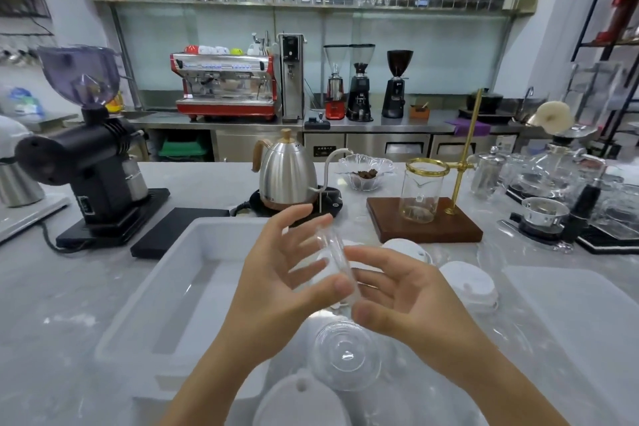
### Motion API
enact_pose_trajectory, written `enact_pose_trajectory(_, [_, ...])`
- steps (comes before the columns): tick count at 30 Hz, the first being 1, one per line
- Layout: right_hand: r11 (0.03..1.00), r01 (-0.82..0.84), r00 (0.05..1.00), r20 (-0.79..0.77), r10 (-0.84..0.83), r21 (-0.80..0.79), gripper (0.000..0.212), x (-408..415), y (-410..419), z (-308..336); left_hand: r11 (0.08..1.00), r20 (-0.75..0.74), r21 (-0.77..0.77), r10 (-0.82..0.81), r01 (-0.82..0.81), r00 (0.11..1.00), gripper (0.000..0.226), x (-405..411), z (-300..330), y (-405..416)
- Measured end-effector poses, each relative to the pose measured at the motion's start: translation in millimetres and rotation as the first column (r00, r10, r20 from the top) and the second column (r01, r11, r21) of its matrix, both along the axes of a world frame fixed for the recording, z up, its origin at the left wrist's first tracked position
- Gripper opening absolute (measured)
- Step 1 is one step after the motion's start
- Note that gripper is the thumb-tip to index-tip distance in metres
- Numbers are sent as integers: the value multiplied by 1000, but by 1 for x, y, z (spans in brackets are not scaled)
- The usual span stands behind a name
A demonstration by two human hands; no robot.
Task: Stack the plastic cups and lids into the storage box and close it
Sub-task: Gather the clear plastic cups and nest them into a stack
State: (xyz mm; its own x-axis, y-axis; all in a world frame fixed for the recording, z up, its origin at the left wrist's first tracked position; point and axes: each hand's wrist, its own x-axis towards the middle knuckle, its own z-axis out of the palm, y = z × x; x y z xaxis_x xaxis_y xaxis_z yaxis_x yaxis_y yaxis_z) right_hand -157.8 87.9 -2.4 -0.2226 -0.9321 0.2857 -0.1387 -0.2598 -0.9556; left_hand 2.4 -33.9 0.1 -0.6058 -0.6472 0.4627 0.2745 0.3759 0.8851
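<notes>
Both forearms reach forward from the near edge, side by side. The left hand has its palm turned rightward, fingers spread and loosely bent. The right hand faces it, palm leftward, thumb and fingers lightly curved, the fingertips nearly meeting.
</notes>
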Motion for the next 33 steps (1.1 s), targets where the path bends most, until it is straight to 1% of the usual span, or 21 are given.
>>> enact_pose_trajectory(3, [998,47,995,-83,-51,-49,68,7,-1,-1,995,-26,70,-64,66,998,86,2,0,0])
enact_pose_trajectory(6, [990,96,979,-168,-113,-106,67,13,-1,-3,991,-14,59,-117,118,993,79,2,2,1])
enact_pose_trajectory(8, [985,130,961,-229,-154,-115,68,16,-1,-4,988,-5,67,-138,138,990,79,2,2,2])
enact_pose_trajectory(10, [983,145,947,-273,-171,-114,66,17,-1,-4,986,10,95,-138,136,990,81,2,1,2])
enact_pose_trajectory(12, [983,156,939,-293,-179,-99,67,18,-1,-4,985,18,120,-130,127,991,74,1,0,2])
enact_pose_trajectory(14, [982,164,931,-315,-185,-90,66,21,-1,-5,976,-1,177,-133,131,991,64,1,0,1])
enact_pose_trajectory(18, [978,190,880,-426,-210,-88,62,23,0,-8,949,-62,293,-107,121,992,56,2,3,-1])
enact_pose_trajectory(20, [964,264,839,-483,-249,-38,62,23,3,-12,919,-111,377,-77,113,991,55,3,4,-2])
enact_pose_trajectory(21, [954,300,805,-536,-255,-4,62,23,4,-15,896,-134,429,-63,115,989,54,3,5,-3])
enact_pose_trajectory(23, [938,340,706,-678,-205,70,63,23,6,-22,853,-154,507,-50,122,987,56,4,6,-5])
enact_pose_trajectory(25, [927,346,635,-763,-118,145,69,23,8,-27,821,-158,557,-43,125,987,59,4,6,-7])
enact_pose_trajectory(28, [902,368,589,-807,-38,226,78,21,7,-32,789,-174,603,-18,121,985,65,4,8,-7])
enact_pose_trajectory(31, [876,400,486,-873,45,268,89,23,4,-41,775,-171,620,-21,124,985,71,5,10,-6])
enact_pose_trajectory(32, [871,405,463,-884,66,277,90,24,2,-44,770,-169,625,-24,126,985,71,5,10,-5])
enact_pose_trajectory(33, [869,403,460,-884,78,287,90,25,1,-47,766,-170,629,-30,132,985,71,5,10,-5])
